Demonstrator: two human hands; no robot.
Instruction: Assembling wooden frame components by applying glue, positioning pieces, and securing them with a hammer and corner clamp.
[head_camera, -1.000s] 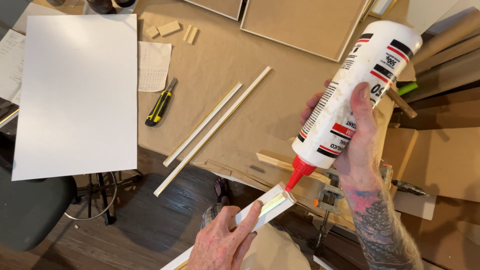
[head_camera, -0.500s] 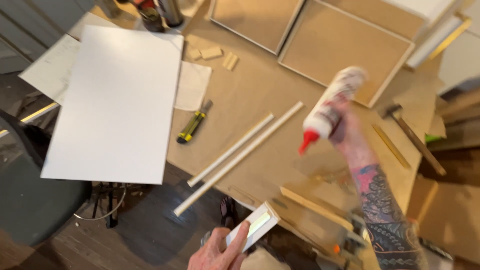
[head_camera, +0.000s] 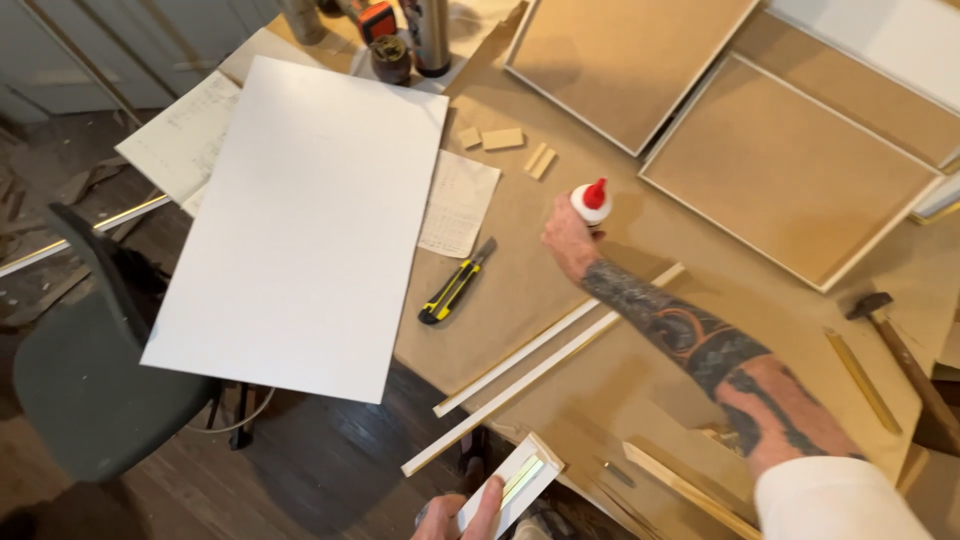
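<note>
Two hands busy. Right hand (head_camera: 568, 240) is stretched out over the worktop (head_camera: 560, 300), fingers wrapped round the glue bottle (head_camera: 590, 203), which stands upright w/ its red cap up, base at or v. near the surface; can't tell if it's touching. Left hand (head_camera: 462, 518), low at the frame edge, pinches a short white moulding piece (head_camera: 512, 484), thumb on top; a pale yellowish streak runs along its groove, looks like glue laid on. So gluing of this piece seems done, fitting it not yet. Two long white strips (head_camera: 545, 355) lie side by side, untouched. Utility knife (head_camera: 455, 282) sits beside a big white board (head_camera: 305, 215). Hammer (head_camera: 895, 340) off to the right.
</note>
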